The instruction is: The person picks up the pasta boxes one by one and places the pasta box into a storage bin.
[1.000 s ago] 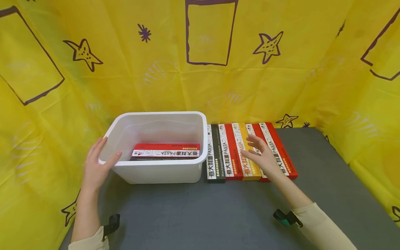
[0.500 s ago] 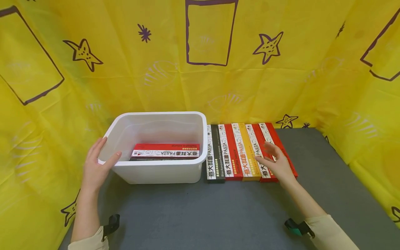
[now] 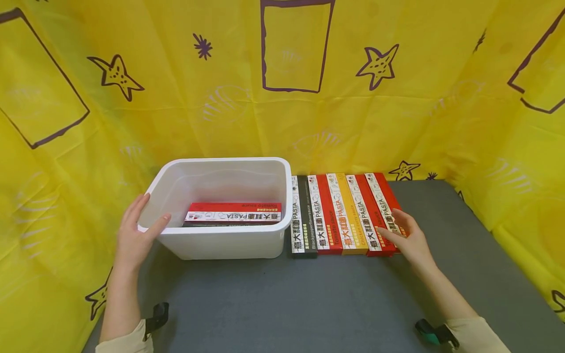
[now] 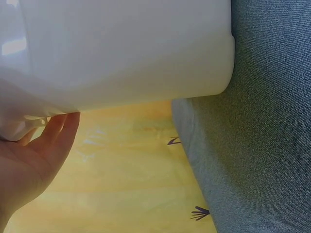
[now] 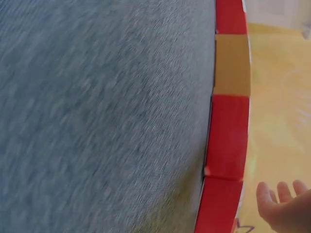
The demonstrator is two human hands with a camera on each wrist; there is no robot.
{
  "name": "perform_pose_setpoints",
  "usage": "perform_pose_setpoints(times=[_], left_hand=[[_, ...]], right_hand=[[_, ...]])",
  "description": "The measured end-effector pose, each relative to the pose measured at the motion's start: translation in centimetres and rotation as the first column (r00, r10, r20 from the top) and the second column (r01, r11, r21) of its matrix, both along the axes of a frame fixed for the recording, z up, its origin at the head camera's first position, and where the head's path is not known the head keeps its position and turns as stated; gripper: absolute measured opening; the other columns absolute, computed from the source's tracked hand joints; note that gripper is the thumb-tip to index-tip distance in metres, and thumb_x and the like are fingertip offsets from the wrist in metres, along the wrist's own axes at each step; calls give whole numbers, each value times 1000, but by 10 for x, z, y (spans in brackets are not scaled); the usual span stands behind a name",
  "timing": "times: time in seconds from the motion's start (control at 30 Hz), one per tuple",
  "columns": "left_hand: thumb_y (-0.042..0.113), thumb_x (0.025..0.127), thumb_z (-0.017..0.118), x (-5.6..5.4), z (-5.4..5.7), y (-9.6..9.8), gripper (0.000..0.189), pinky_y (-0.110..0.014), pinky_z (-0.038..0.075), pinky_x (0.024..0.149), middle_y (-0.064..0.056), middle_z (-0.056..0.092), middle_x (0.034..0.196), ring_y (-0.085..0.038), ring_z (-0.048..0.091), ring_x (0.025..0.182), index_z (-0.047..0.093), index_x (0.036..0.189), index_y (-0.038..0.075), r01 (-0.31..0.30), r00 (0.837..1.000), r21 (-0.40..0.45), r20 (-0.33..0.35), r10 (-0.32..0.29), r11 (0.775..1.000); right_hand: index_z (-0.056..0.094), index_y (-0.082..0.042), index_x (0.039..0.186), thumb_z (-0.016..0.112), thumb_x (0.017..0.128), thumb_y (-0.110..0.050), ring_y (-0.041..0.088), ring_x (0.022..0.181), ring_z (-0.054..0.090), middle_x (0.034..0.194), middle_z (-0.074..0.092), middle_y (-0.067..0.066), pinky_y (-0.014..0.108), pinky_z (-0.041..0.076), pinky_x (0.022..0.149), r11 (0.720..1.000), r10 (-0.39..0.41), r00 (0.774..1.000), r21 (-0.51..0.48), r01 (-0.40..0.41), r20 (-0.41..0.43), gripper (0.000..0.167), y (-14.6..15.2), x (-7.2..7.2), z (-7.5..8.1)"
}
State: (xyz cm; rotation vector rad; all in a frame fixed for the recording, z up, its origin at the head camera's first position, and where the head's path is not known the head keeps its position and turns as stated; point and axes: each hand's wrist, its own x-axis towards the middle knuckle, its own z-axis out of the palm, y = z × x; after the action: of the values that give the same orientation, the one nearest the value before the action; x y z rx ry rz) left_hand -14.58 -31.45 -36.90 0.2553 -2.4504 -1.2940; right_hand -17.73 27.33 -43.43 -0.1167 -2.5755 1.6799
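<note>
At the left, my left hand point(image 3: 138, 234) holds the near left corner of a white plastic bin point(image 3: 220, 243), thumb at the front rim and fingers along the side. In the left wrist view its fingers point(image 4: 65, 133) meet the bin's wall point(image 4: 131, 53). My right hand point(image 3: 412, 242), thumb and fingers spread apart, is over the near end of the rightmost red pasta box point(image 3: 383, 191), hiding part of it. Beside that box lie another red pasta box point(image 3: 366, 215), a yellow one point(image 3: 348, 215), a red one point(image 3: 328, 215) and a black one point(image 3: 304, 215).
Inside the bin lie a red tomato sauce pasta box point(image 3: 238, 207) and a dark box point(image 3: 229, 224) partly hidden by the front rim. Yellow patterned cloth point(image 3: 220, 122) hangs behind and at both sides of the grey table point(image 3: 265, 304).
My right hand has moved right and toward me, from over the yellow box to the near end of the rightmost red one. My left hand stays at the bin's corner.
</note>
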Motion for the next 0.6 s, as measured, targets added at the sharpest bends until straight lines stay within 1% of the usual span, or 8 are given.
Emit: perform_pose_setpoints(times=[0.1,0.17,0.27,0.37,0.43,0.5,0.53,0.6], left_hand=[[35,90,65,1,1,0,75,-73,17,105,-7,19,161,-40,17,144,30,155,22,0,1000,1,4,0,1000],[35,90,65,1,1,1,75,-73,17,105,-7,19,161,-40,17,144,30,155,22,-1,1000,3,4,1,1000],[34,90,65,2,1,1,75,-73,17,105,-7,19,161,-39,17,144,30,155,22,-3,1000,8,4,3,1000],[35,90,65,2,1,2,75,-73,17,105,-6,19,161,-40,17,144,30,155,22,-7,1000,9,5,7,1000],[34,90,65,2,2,2,74,-73,17,105,-7,19,161,-40,17,144,30,155,22,-7,1000,6,3,7,1000],[34,90,65,2,2,2,74,-73,17,105,-7,20,161,-40,17,144,30,154,21,-6,1000,4,-3,6,1000],[33,90,64,2,2,2,74,-73,16,106,-7,20,161,-40,17,144,31,154,21,-4,1000,4,-7,4,1000],[33,90,64,2,2,2,74,-72,16,106,-8,21,161,-40,18,144,31,154,20,-3,1000,2,-11,3,1000]], right_hand=[[24,-7,153,70,90,-35,37,133,37,152,32,19,8,37,84,1000,-15,1000,7,15,5,83,6,2,-2],[24,-7,153,70,90,-35,39,131,40,152,32,20,8,38,81,1000,-24,1000,12,24,7,84,10,3,-4],[22,-7,154,70,90,-35,40,131,39,154,30,21,9,39,80,999,-38,999,28,37,15,85,16,4,-6],[21,-6,154,70,90,-36,41,133,35,156,26,21,23,41,92,998,-46,998,49,45,31,86,21,4,-7],[20,-5,154,70,90,-36,42,135,32,156,25,22,38,41,99,996,-54,998,77,51,42,87,23,4,-8],[19,-4,154,70,90,-36,43,137,29,156,24,23,54,35,104,994,-58,997,96,53,48,88,26,3,-10],[19,-3,154,70,89,-37,44,137,28,155,23,24,58,33,104,993,-59,997,106,53,49,89,27,3,-11],[19,-1,153,71,89,-37,46,138,25,154,23,27,62,30,105,990,-62,997,128,55,51,90,29,3,-12]])
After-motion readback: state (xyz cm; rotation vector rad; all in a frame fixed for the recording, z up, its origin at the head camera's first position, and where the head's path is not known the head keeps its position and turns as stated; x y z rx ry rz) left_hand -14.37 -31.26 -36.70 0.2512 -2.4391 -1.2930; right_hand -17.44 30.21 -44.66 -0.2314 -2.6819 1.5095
